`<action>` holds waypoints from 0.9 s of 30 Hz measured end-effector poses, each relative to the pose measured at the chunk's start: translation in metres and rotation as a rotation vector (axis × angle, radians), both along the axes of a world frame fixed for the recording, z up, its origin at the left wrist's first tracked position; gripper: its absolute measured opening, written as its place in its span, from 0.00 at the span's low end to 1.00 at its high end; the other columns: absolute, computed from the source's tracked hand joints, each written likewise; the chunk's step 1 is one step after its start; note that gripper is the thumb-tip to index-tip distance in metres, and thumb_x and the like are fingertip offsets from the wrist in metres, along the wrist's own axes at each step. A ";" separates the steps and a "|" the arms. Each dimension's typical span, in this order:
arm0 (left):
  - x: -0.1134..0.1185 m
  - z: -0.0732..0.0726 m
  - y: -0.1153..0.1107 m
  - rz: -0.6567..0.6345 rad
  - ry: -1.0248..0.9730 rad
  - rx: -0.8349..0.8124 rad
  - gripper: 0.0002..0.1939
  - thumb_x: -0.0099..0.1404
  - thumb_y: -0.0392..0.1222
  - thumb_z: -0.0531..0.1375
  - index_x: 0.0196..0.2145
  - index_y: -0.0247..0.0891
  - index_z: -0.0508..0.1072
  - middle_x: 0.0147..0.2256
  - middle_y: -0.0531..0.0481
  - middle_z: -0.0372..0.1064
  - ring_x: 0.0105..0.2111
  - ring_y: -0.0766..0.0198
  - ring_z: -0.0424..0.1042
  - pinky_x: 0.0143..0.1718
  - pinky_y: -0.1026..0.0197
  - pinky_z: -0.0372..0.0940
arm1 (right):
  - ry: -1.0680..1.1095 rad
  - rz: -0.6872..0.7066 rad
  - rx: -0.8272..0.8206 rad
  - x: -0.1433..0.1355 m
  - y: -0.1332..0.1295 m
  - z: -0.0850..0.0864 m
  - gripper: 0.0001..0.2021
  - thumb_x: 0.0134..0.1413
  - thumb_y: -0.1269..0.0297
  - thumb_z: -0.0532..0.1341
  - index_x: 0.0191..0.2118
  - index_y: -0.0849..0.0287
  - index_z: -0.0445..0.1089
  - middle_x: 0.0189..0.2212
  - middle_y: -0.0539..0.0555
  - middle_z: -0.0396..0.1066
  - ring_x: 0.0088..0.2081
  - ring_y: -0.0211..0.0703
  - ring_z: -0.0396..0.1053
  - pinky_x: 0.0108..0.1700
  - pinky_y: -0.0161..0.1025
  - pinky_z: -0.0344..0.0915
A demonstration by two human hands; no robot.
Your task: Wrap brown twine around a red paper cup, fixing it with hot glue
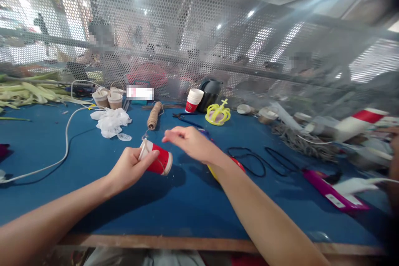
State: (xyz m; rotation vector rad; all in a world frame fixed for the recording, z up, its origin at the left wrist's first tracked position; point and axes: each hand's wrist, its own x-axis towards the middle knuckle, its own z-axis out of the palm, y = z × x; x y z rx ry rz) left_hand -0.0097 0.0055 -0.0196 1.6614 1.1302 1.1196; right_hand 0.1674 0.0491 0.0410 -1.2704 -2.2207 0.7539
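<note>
Tilted on its side above the blue table (193, 212), a red and white paper cup (160, 158) is held by my left hand (131, 168), thumb along its side. Twine runs over the cup and past its rim towards a twine spool (154, 116) lying just behind. My right hand (187, 141) hovers to the right of the cup, fingertips pinched together; whether they hold a strand is too small to tell. Beneath my right forearm, a red and yellow object (215, 172) is partly hidden.
White crumpled material (112, 122) and two wrapped cups stand at the left. Stacked cups (193, 99), a dark jug (212, 91) and a yellow crown (217, 114) stand behind. Black cord (249, 160), a purple power strip (332, 191) and piled twine (305, 141) lie right.
</note>
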 end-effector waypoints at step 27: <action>0.002 0.012 -0.001 -0.156 -0.369 -0.442 0.16 0.50 0.52 0.62 0.21 0.33 0.71 0.18 0.55 0.68 0.18 0.73 0.61 0.23 0.69 0.55 | 1.009 -0.114 -0.436 -0.001 -0.006 -0.010 0.07 0.38 0.64 0.67 0.24 0.61 0.72 0.18 0.46 0.66 0.20 0.28 0.60 0.22 0.29 0.56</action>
